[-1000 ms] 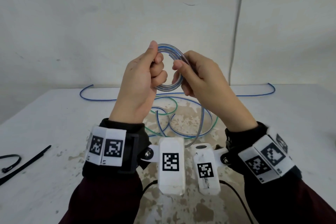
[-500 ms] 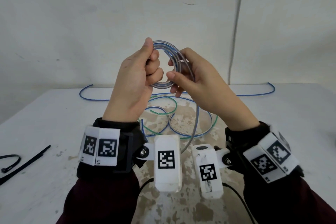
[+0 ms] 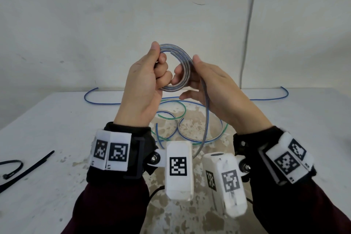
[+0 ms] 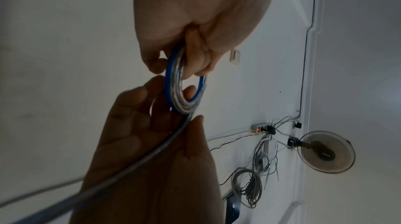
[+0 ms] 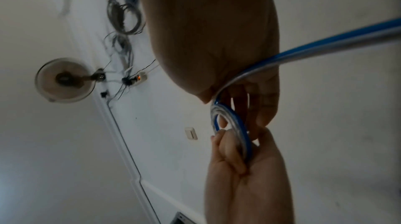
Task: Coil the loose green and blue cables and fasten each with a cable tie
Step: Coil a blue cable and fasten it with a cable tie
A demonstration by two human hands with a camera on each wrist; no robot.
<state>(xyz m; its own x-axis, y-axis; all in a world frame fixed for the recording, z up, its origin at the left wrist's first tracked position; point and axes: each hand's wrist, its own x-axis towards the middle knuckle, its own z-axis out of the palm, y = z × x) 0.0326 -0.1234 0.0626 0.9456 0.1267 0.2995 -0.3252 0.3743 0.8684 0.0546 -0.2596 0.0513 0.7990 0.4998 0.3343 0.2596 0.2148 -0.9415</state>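
Coil (image 3: 175,70) btwn hands, above table (image 3: 57,119)

Surface: a white table (image 3: 284,138), its top worn and blotched brown toward the near middle.
Centre: loose loops of green cable (image 3: 171,118) and blue cable (image 3: 197,139) lie tangled on the stained patch.
Far edge: a blue strand (image 3: 98,102) runs along the back, curling up at both ends.
Left edge: black cable ties (image 3: 28,169), one looped, one straight.
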